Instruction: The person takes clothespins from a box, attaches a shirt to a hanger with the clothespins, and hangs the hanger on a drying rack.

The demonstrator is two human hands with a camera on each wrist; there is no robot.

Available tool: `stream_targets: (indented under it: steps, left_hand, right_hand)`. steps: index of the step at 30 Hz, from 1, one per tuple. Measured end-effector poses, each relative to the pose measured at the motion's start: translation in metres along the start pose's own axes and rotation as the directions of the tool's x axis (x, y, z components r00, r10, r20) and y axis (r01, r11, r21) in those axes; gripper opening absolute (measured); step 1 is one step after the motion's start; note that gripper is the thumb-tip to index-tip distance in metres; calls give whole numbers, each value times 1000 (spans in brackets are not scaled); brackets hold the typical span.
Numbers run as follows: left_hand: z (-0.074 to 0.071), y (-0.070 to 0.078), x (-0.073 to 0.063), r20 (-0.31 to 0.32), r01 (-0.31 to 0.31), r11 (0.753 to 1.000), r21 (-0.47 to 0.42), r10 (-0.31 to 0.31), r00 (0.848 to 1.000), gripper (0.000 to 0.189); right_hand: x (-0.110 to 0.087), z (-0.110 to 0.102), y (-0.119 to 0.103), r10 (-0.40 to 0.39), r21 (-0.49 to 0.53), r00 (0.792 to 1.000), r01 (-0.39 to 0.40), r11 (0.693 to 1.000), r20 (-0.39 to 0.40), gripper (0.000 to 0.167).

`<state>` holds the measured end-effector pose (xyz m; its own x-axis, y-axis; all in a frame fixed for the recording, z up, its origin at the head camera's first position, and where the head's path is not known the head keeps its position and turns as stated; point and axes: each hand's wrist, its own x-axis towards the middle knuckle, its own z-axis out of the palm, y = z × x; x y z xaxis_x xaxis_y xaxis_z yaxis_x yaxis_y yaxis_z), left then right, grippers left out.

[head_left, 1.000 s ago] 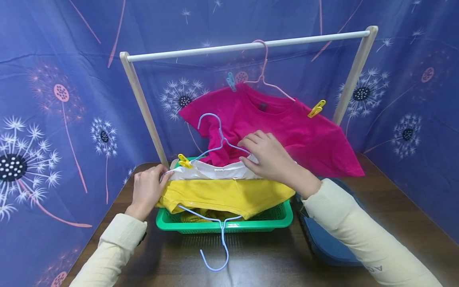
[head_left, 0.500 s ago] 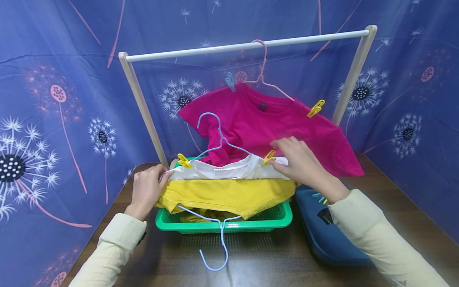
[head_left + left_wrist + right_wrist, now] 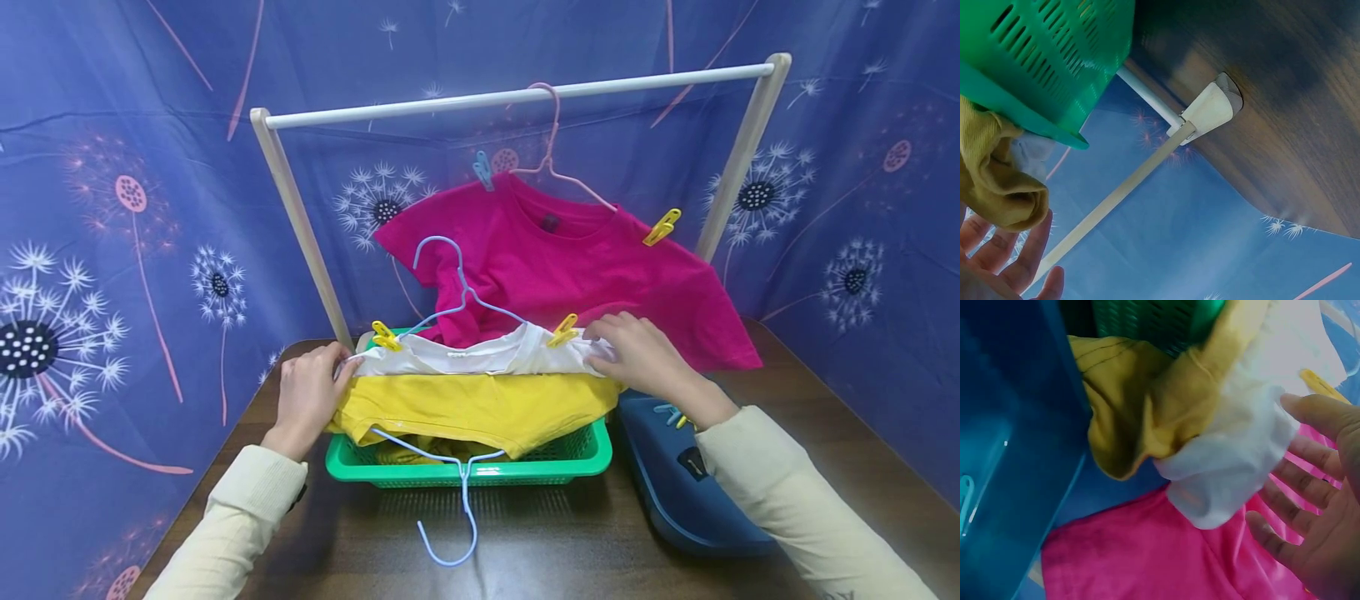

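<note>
A white shirt [image 3: 480,357] on a blue hanger [image 3: 462,287] lies across the green basket [image 3: 480,472], behind a folded yellow shirt [image 3: 465,404]. Yellow clothespins, the left one [image 3: 386,336] and the right one [image 3: 562,331], clip its shoulders. My left hand [image 3: 311,392] pinches the white sleeve's left end; the left wrist view shows the other fingers loosely bent by yellow cloth [image 3: 997,169]. At the opposite sleeve, my right hand [image 3: 641,354] touches the white cloth [image 3: 1229,456], thumb in front and fingers spread fairly straight in the right wrist view.
A pink shirt [image 3: 592,275] on a pink hanger [image 3: 551,137] hangs from the white rod [image 3: 420,106] behind. A second blue hanger [image 3: 467,492] hooks over the basket's front. To the right is a blue case [image 3: 675,492] with clothespins [image 3: 671,414] in it.
My right hand has moved right along the white shirt, leaving a yellow clothespin on its right shoulder, and is now at the sleeve's end. The left hand has stayed put.
</note>
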<state>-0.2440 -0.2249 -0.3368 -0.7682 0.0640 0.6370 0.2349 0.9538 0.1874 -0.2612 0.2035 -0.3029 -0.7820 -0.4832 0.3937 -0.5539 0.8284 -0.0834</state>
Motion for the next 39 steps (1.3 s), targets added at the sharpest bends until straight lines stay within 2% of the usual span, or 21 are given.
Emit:
stream_targets:
  steps: [6,15,21,27,35,39]
  left_hand:
    - [0,0,0,-1,-4,1000,2,4,1000,21]
    - [-1,0,3,12,-11,1000,-7,11,1000,22]
    - [-5,1,9,-3,-34,999,10,34,999,23]
    - [-14,6,18,-19,-42,999,24,42,999,24]
    - [-29,11,37,-32,-50,998,35,51,998,24]
    - [-37,14,48,-41,-52,998,39,54,998,24]
  right_hand:
    - [-1,10,-1,-72,-31,995,69,997,-75,24]
    - [-1,11,-4,-53,-84,977,37,996,-205,21]
    - [2,8,-7,-51,-81,947,26,996,-317,19]
    - [9,-1,-7,-51,-85,902,16,996,-428,18]
    - [17,-18,-9,-54,-95,858,6,995,-511,19]
    - [21,-27,-9,-53,-89,845,7,996,-532,18]
